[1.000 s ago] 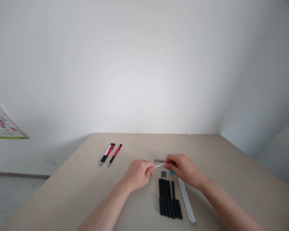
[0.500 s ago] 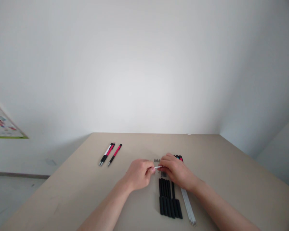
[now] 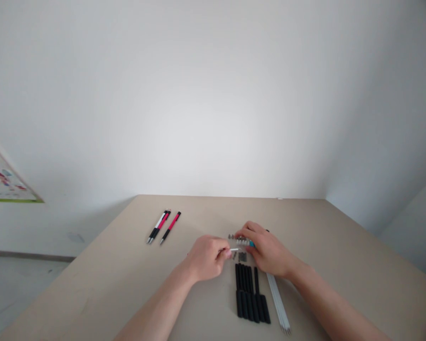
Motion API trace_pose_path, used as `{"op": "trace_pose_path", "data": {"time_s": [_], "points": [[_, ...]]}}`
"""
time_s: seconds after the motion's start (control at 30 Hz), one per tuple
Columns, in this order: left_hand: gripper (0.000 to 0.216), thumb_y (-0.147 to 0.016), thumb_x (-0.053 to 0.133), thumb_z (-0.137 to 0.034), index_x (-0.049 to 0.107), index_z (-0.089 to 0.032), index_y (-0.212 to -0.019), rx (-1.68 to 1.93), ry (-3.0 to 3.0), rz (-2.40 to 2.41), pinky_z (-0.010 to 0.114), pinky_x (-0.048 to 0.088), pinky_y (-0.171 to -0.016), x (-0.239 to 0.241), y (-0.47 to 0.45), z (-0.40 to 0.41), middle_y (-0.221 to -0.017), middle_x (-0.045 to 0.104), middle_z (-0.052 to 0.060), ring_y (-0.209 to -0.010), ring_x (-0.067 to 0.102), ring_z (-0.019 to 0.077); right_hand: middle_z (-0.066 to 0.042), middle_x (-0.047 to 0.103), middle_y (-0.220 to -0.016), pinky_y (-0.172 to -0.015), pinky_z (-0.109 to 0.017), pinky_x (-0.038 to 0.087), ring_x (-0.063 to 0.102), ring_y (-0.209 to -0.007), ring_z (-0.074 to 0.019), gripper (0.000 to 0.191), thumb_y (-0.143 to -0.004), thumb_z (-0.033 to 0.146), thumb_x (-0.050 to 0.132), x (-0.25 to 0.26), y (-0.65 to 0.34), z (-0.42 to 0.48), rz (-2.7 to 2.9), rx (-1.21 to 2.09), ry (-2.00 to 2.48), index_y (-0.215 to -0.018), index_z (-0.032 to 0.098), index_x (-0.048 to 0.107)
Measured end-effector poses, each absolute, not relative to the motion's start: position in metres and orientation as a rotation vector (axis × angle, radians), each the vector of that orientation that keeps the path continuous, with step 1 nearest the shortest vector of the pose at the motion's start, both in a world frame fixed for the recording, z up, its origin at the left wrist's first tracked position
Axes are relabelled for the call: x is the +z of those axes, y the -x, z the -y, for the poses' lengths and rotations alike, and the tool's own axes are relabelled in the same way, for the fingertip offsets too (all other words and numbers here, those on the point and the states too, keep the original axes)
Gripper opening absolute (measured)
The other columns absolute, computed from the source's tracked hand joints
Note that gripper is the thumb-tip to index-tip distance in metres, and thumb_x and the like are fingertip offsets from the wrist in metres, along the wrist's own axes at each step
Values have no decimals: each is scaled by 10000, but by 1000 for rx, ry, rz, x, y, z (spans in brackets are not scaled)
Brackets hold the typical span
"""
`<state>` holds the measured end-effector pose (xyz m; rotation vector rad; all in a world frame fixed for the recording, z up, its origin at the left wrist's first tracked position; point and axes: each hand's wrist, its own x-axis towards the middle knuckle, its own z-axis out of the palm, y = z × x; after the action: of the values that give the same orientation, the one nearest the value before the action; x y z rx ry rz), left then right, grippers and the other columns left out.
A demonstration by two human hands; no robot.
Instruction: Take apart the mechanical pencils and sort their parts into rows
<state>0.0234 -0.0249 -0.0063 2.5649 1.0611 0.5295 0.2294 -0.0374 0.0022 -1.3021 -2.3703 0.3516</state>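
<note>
My left hand [image 3: 206, 258] is closed in a pinch on a thin white pen refill [image 3: 234, 249] whose tip points right. My right hand [image 3: 266, 251] hovers just right of it with fingers curled over a row of small grey pen tips [image 3: 234, 237] and a blue part [image 3: 251, 243]; what it holds, if anything, is hidden. Below the hands lie several black pen barrels [image 3: 250, 296] side by side and some white refills [image 3: 279, 303] to their right. Small dark springs [image 3: 242, 257] sit just above the barrels.
Three assembled pens [image 3: 163, 227], red, white and black, lie at the far left of the beige table [image 3: 323, 237]. A white wall stands behind the table's far edge. A poster [image 3: 0, 182] hangs low on the wall at left.
My right hand has slid from the refill's tip back toward the grey tips and blue part. My left hand keeps the refill, nearly still.
</note>
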Motion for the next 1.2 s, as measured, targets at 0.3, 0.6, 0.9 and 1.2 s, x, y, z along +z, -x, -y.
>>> {"op": "trace_pose_path", "data": {"time_s": [0.3,0.6,0.9,1.2], "points": [[254,-879,422,-257,586,-178,-703,483,-2567,-986,212,291,-547,-4,-25,27,-620,561,-10,-568,476,115,-62,523,-1006,-861,-299,386,485,-998,-206,392,-698,37,561,1,-233,37,2370,375,1346,-1053,202,567],[244,-883,413,-255,572,-181,-713,512,-2579,-982,213,306,-565,-7,-26,26,-658,586,-6,-593,494,120,-62,524,-1001,-861,-299,388,493,-997,-208,359,-718,70,586,-3,-234,36,2363,372,1360,-1051,206,576],[202,-887,429,-220,585,-189,-764,579,-2594,-972,205,349,-632,-7,-26,26,-758,609,-4,-688,539,125,-53,570,-897,-769,-286,390,515,-872,-189,253,-713,81,560,11,-228,43,2361,431,1266,-944,176,601],[224,-902,411,-221,601,-190,-787,656,-2578,-1082,215,350,-618,-7,-24,23,-758,616,5,-684,538,129,-34,568,-688,-660,-268,355,496,-730,-161,214,-874,219,489,10,-235,36,2284,302,1242,-689,163,579]]}}
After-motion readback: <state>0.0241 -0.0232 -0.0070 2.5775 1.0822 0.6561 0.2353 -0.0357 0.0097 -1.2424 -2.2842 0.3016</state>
